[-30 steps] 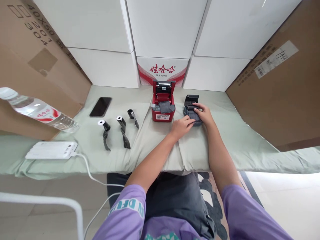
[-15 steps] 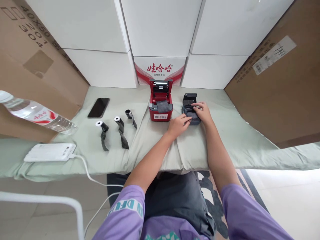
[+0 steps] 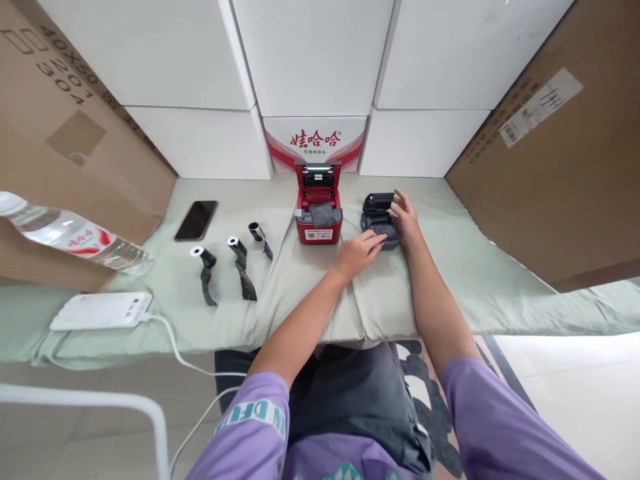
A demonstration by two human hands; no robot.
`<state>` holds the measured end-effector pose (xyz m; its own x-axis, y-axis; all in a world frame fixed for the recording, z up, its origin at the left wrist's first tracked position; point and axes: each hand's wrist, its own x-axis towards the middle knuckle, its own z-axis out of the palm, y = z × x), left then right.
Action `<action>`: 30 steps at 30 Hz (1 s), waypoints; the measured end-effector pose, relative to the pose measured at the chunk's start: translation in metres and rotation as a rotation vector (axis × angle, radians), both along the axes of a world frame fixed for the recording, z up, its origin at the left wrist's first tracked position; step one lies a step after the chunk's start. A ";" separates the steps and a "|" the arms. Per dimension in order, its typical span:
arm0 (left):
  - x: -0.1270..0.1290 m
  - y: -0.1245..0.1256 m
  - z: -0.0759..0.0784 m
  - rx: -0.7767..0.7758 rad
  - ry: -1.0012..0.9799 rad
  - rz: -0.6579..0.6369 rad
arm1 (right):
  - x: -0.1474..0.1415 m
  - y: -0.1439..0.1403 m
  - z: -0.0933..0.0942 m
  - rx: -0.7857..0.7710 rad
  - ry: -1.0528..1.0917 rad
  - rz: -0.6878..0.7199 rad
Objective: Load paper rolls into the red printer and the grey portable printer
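A small dark label printer (image 3: 387, 241) lies on the cloth with its lid (image 3: 379, 201) raised. Across its front edge a dark strip (image 3: 383, 230) hangs out, and my left hand (image 3: 356, 255) has its fingertips closed on it. At the right side of the lid is my right hand (image 3: 407, 220), fingers behind its edge and thumb in front. To the left stands a red printer (image 3: 320, 232), its cover up and a dark strip (image 3: 324, 215) draped over its front.
Several things lie left: black rolls with loose tails (image 3: 203, 255), (image 3: 237, 247), (image 3: 257, 232), a phone (image 3: 197, 220), a white power bank (image 3: 103, 310) with a cable (image 3: 173, 347), and a water bottle (image 3: 80, 233). Cardboard boxes (image 3: 560, 180) flank both sides; white boxes (image 3: 310, 60) stand behind.
My right hand has moved from inside the small printer up to its lid, which is tilted further forward. My left fingers stay at the printer's front.
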<state>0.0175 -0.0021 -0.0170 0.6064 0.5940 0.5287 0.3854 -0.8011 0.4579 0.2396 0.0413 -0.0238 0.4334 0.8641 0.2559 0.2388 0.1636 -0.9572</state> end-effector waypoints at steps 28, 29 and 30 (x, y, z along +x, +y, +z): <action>-0.002 -0.001 0.004 -0.063 0.022 0.006 | -0.011 -0.011 0.010 -0.122 0.018 0.094; -0.002 0.000 0.003 -0.062 0.018 0.009 | -0.011 -0.015 0.013 -0.131 0.029 0.134; -0.002 0.000 0.002 -0.059 0.013 0.013 | -0.010 -0.018 0.015 -0.141 0.050 0.173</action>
<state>0.0156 -0.0016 -0.0148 0.6047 0.6318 0.4849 0.4019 -0.7678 0.4990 0.2294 0.0234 -0.0084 0.2849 0.9523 0.1090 0.1708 0.0614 -0.9834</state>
